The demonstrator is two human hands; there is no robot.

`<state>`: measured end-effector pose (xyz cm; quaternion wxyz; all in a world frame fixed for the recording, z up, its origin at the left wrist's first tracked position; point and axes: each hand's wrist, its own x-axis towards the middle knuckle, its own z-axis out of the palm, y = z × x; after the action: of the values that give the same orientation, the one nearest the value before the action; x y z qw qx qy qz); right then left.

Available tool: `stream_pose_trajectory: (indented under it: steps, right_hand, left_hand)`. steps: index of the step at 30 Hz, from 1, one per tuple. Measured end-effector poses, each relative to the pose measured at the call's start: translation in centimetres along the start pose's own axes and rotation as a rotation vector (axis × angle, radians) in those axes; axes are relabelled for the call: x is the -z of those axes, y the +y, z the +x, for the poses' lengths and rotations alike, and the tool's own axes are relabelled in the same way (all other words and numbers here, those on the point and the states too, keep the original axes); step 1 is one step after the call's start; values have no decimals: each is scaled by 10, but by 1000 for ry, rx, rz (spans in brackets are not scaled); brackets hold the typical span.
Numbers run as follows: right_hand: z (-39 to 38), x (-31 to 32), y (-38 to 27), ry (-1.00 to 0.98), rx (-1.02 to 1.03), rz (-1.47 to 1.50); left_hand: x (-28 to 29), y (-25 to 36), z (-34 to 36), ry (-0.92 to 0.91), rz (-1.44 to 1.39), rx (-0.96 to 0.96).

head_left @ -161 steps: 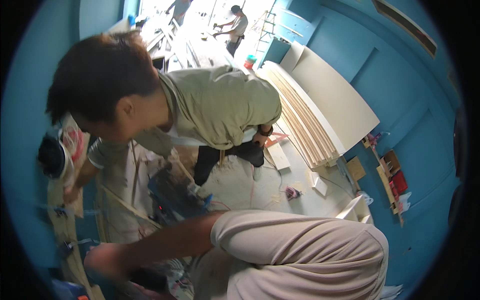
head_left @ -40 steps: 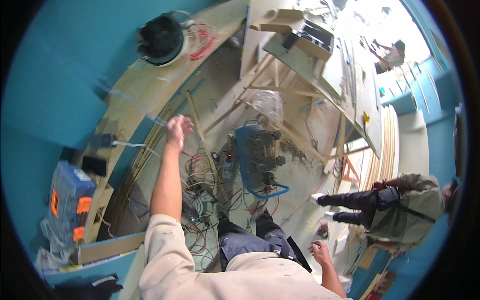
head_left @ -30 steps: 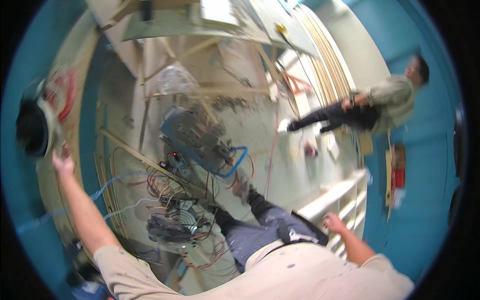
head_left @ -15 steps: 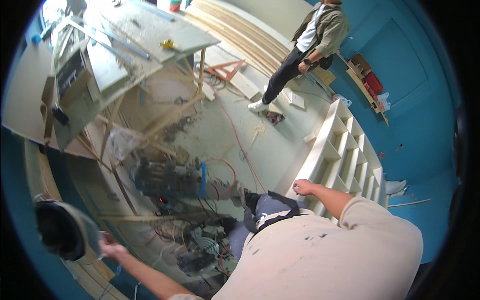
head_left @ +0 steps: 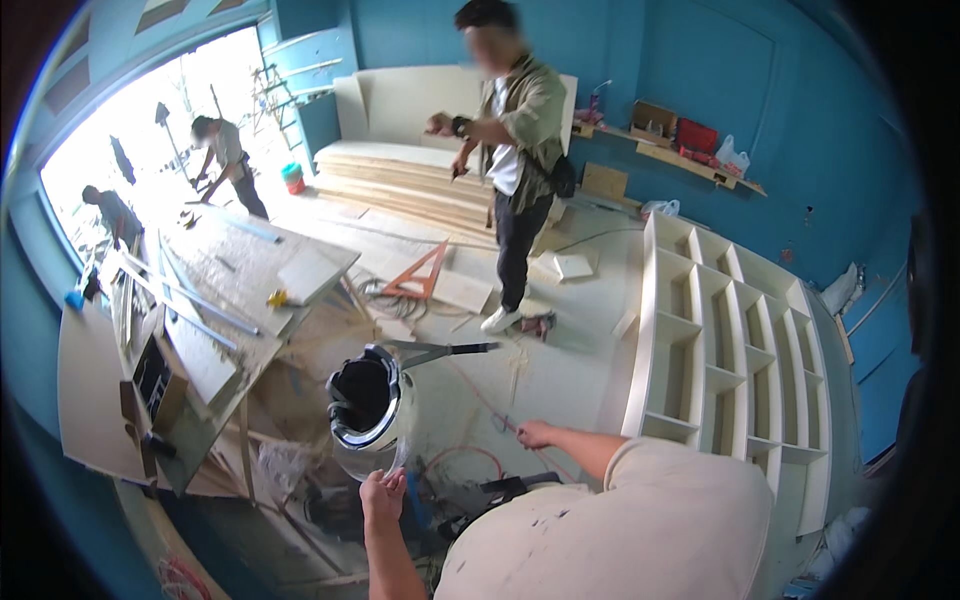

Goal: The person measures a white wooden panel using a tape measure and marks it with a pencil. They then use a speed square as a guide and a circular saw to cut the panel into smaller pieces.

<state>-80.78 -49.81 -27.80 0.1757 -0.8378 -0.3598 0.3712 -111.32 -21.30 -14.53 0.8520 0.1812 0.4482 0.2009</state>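
Observation:
My left hand [head_left: 383, 495] is closed on the edge of a clear visor, which belongs to a white helmet [head_left: 372, 432]. Its dark padded inside faces up, and a black strap [head_left: 445, 351] sticks out to the right. I hold it out in front of me, above the floor. My right hand [head_left: 537, 434] hangs in the air to the right of the helmet, fingers curled in, with nothing visible in them. Behind that hand, a thin red hose [head_left: 487, 405] runs along the floor.
A cluttered worktable [head_left: 265, 345] stands at left. A white shelf unit [head_left: 645, 330] lies at right. Ahead stands a person [head_left: 525, 150]; two others work by the bright opening. Stacked boards [head_left: 400, 195] and an orange triangular frame [head_left: 420, 272] lie beyond.
My left hand has brought the helmet from the far lower left to the middle in front of me. The view has lifted toward the room. The standing person's forearms are now raised.

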Motion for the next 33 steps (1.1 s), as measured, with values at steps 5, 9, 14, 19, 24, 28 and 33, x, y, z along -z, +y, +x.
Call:
stream_pose_trajectory:
  steps: [5, 9, 14, 19, 24, 28, 33]
  right_hand:
    - [-34, 9, 109, -122, 82, -356]
    - [-78, -3, 195, -90, -579, 367]
    - [-91, -15, 257, -123, -706, 686]
    - [-41, -22, 264, -101, -692, 521]
    - [1, 24, 193, -112, -95, -131]
    - [-4, 117, 32, 430, 75, 286]
    - [-57, 245, -165, 795, 852, 504]
  left_hand:
    - [-123, -3, 12, -256, 37, -42]
    - [-196, 0, 27, -335, 168, -92]
    - [-246, -1, 38, -278, 220, -138]
    - [-266, -1, 39, -248, 279, -133]
    - [-266, -1, 45, -224, 274, -152]
    - [-261, -6, 48, -183, 353, -164]
    - [-265, -15, 34, -175, 401, -244]
